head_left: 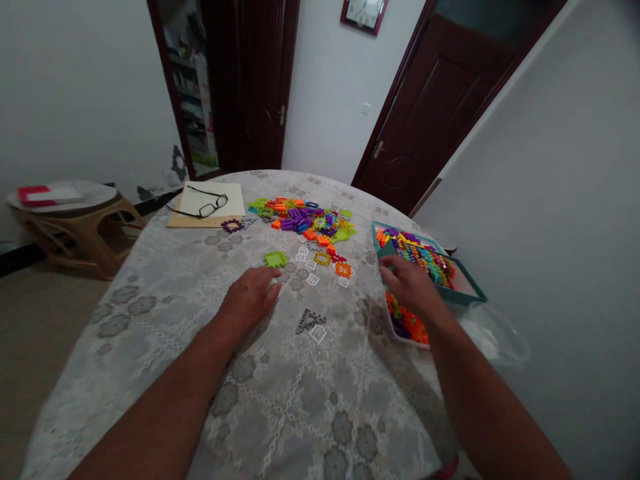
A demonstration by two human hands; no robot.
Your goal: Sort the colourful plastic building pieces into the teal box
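green pc (275, 259) is flat on the table (295, 427), just past the L hand (251, 293) fingertips, long axis looks roughly side to side, toothed edges so hard to say which end is the front tbh. L thumb's a bit apart from the fingers. R hand (407, 283) is by the teal box (456, 295), can't tell if it's pinching anything. box = rows of multicolor pcs, tub (407, 341) on the near side = orange + purple pcs
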